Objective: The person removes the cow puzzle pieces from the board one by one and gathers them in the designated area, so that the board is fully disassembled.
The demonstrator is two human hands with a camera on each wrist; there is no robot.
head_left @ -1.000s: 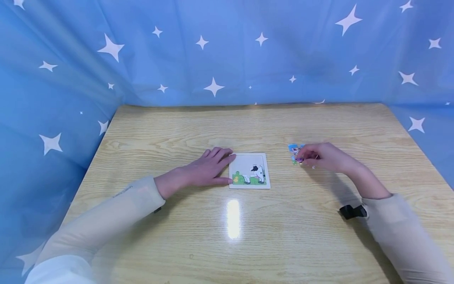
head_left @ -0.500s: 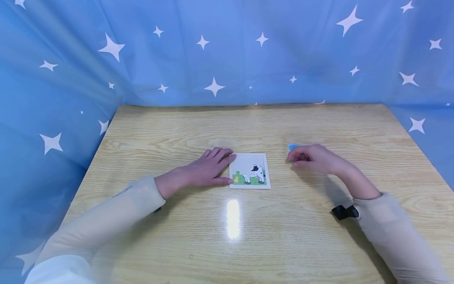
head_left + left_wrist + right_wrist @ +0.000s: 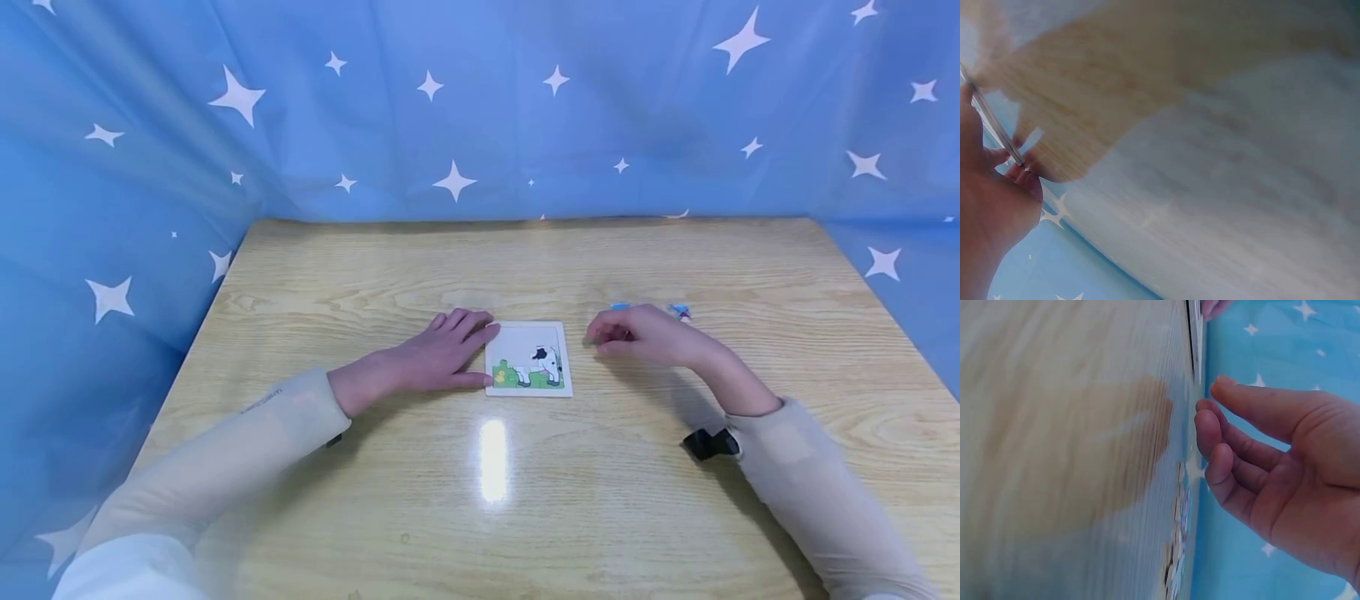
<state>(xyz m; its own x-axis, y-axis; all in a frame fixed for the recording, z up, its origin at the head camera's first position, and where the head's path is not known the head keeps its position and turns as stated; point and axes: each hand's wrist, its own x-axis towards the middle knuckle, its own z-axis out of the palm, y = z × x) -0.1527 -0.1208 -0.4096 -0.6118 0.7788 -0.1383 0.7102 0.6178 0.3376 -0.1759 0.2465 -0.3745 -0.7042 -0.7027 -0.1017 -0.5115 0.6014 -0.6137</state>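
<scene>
A white square puzzle board [image 3: 510, 340] lies mid-table, with several pieces fitted along its lower and right parts, showing a cow's body and a duckling. My left hand [image 3: 442, 354] spreads along its left side, index finger at the upper edge and thumb at the lower corner; the left wrist view shows this hand at the board's thin edge. My right hand [image 3: 652, 335] is bent over the table right of the board, thumb close to the fingertips. I cannot tell whether it pinches a piece. Loose puzzle pieces [image 3: 680, 312] show behind it, others hidden beneath.
The wooden table [image 3: 420, 517] reflects a bright light in front of the board. A blue curtain [image 3: 495, 100] with white stars hangs behind the table and along its sides. Loose pieces [image 3: 1175, 556] lie low at the table surface in the right wrist view.
My right hand has moved left from over the loose pieces toward the board, uncovering a piece behind its wrist side. The left hand and board have stayed in place.
</scene>
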